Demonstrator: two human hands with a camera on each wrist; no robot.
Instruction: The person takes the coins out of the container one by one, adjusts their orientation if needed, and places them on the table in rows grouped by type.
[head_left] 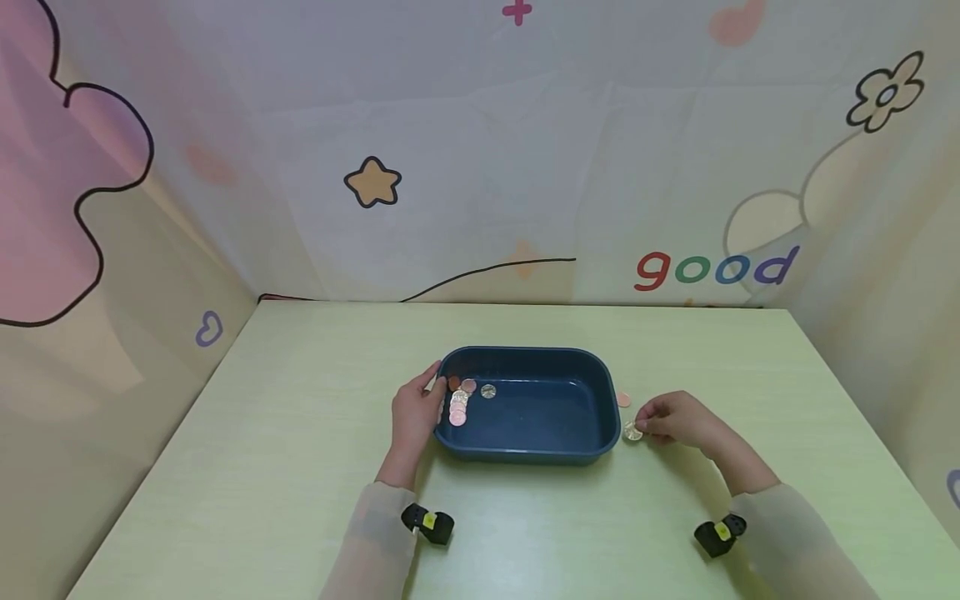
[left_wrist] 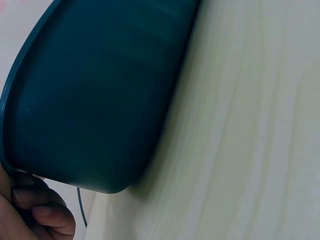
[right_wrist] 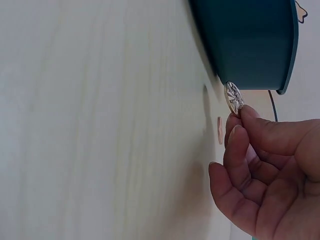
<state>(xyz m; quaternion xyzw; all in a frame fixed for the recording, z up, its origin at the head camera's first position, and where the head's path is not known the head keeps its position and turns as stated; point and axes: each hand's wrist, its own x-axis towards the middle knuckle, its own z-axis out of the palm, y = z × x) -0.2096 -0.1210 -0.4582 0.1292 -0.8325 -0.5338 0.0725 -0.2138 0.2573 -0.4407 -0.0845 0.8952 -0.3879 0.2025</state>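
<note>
A dark blue rectangular tray point(head_left: 532, 457) stands on the table, with several silvery and copper-coloured coins point(head_left: 458, 408) gathered at its left end. My left hand point(head_left: 416, 412) grips the tray's left rim, thumb above; in the left wrist view its curled fingers point(left_wrist: 52, 215) lie under the rim. Just off the tray's right end, my right hand point(head_left: 678, 421) pinches a silvery coin point(right_wrist: 233, 98) between thumb and index finger, and the right wrist view shows it raised off the table. A copper-coloured coin point(head_left: 624, 400) lies beside the tray's right wall.
The pale wood-grain table point(head_left: 300, 433) reaches back to a printed cloth backdrop point(head_left: 480, 167), with more cloth at both sides. A black camera sits on each wrist, over light sleeves point(head_left: 378, 533).
</note>
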